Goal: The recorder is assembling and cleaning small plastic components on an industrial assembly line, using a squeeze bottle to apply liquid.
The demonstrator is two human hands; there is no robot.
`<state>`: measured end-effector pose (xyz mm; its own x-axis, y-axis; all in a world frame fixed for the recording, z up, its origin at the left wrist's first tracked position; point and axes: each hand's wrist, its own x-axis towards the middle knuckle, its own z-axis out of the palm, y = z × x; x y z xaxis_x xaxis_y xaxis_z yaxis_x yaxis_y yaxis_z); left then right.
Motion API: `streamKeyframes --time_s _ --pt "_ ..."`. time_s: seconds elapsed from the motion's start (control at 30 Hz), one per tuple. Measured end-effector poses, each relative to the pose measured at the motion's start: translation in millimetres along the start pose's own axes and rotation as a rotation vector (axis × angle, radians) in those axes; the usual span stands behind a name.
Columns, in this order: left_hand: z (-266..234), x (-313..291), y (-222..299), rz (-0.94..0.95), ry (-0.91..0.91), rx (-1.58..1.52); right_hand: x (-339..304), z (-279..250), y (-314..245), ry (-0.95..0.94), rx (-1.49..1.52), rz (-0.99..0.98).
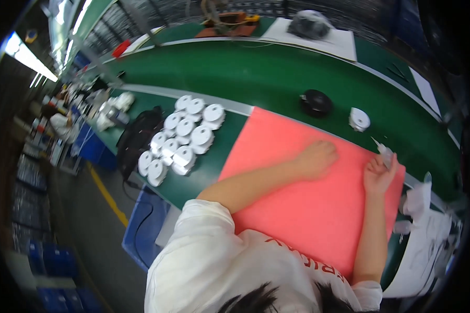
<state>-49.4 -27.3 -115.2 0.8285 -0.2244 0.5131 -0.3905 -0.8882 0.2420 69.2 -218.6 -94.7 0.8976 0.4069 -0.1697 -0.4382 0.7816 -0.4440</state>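
My left hand is curled closed above the pink mat, slightly blurred; whatever its fingers may hold is hidden. Near the mat's right edge, my right hand grips a small translucent bottle with a thin pointed nozzle, its tip pointing up and away to the left. Beyond the mat, closest to the bottle, a single round white part with a small centre hole sits on the green belt. A round black part lies on the belt left of it.
Several similar white round parts are grouped on the green table left of the mat, beside a black bag. Plastic bags and white paper lie at right. A metal rail edges the belt. A blue bin stands lower left.
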Motion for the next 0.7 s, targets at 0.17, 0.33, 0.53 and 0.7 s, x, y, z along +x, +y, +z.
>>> streamKeyframes --time_s 0.17,0.33,0.53,0.7 --pt "-37.5 -50.0 31.3 -0.14 -0.063 0.016 0.2 2.7 5.9 -0.034 -0.233 -0.093" --pt "-51.0 -65.6 36.2 -0.161 -0.014 -0.025 2.6 5.8 15.2 -0.161 -0.519 -0.236" --pt "-41.7 -68.8 27.4 -0.222 0.01 -0.177 -15.5 22.2 26.3 -0.332 -0.763 -0.323" --pt "-38.2 -70.8 22.1 -0.181 0.035 -0.194 -9.6 6.2 22.2 -0.455 -0.854 -0.184"
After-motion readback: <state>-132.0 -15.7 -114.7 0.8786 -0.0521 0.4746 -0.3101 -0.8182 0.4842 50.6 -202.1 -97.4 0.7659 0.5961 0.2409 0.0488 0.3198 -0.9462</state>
